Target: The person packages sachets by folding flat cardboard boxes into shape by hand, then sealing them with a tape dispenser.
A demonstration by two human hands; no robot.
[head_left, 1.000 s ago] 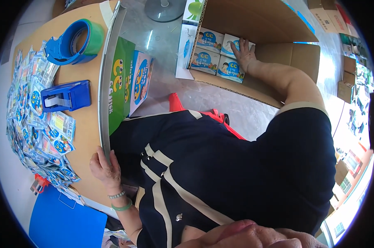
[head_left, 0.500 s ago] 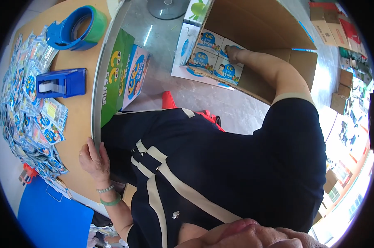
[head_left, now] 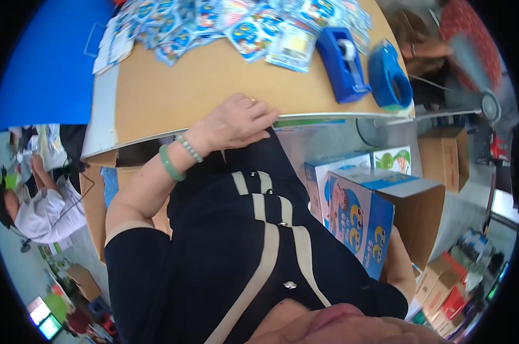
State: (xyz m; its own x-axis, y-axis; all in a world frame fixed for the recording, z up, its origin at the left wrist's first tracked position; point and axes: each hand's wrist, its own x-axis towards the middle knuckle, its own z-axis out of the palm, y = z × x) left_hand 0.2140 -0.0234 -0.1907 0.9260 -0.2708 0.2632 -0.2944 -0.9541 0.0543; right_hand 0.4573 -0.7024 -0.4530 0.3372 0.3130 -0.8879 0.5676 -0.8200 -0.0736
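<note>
Carton (head_left: 358,221), one, blue printed panel: below the table's near edge, toward the right corner; panel slants from table toward person; overall long axis unclear; brown interior partly visible, contents hidden. Right forearm (head_left: 400,264): passes behind panel; right hand hidden, state cannot be told. Left hand (head_left: 236,121): fingers bent at near edge of table (head_left: 213,77), well apart from carton; grip uncertain. Packets (head_left: 251,34): heaped along far edge. Tape dispenser (head_left: 337,71), blue, roll inside: lengthwise toward near right corner.
</note>
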